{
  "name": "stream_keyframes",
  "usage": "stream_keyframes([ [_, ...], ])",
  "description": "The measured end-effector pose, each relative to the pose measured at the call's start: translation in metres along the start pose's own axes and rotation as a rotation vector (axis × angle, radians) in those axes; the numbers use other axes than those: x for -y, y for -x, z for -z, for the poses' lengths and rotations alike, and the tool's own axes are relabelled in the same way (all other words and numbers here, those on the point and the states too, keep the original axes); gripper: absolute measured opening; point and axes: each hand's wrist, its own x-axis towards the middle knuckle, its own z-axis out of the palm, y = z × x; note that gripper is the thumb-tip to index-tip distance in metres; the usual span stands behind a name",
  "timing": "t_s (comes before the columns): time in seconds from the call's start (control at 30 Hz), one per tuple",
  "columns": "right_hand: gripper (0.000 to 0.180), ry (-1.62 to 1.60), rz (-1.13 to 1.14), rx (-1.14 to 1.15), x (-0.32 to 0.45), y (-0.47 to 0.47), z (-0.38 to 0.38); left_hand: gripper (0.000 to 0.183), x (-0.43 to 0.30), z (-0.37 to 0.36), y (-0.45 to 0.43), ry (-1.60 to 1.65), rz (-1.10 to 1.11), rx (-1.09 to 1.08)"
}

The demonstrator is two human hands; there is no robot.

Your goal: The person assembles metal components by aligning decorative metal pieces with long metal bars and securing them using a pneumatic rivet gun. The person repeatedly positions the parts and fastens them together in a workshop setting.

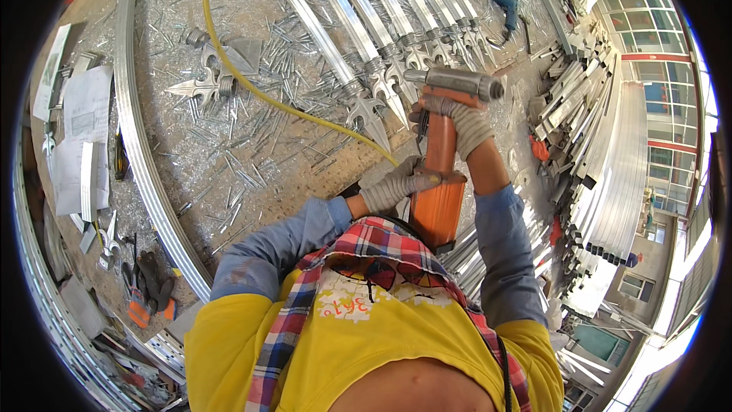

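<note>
An orange pneumatic rivet gun point(437, 206) stands upright close to my body, its grey metal head tilted toward the upper left. My right hand point(463, 120), in a grey work glove, wraps the handle just under the head. Lower down, my gloved left hand point(400, 183) grips the tool around the top of its base cylinder. A yellow air hose point(303, 114) crosses the table and ends out of sight behind my left hand. Beyond the gun lie several square metal tubes point(337, 17) with cast spear-point finials point(369, 117) facing me. Loose finials point(200, 87) rest farther left.
Rivets and spent pins point(234, 177) litter the worktable point(320, 183). A long ribbed metal bar point(137, 126) runs along the left, beside paper sheets point(83, 126), a screwdriver point(120, 154) and pliers point(137, 303). A blue power drill point(503, 3) lies at the upper right; stacked metal profiles point(606, 183) fill the right.
</note>
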Motion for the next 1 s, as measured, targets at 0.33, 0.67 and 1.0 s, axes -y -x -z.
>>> stream_keyframes([
  [0.33, 0.026, -0.387, -0.203, 0.132, -0.002, -0.052, -0.005, 0.068, -0.031, 0.009, -0.014, 0.143, -0.026, -0.173],
  [0.67, 0.021, -0.300, -0.148, 0.003, 0.005, -0.057, -0.022, 0.068, -0.059, 0.019, -0.011, 0.124, -0.077, -0.115],
  [1.0, 0.029, -0.268, -0.206, 0.059, -0.003, -0.065, -0.015, 0.071, -0.057, 0.020, -0.010, 0.182, -0.051, -0.099],
])
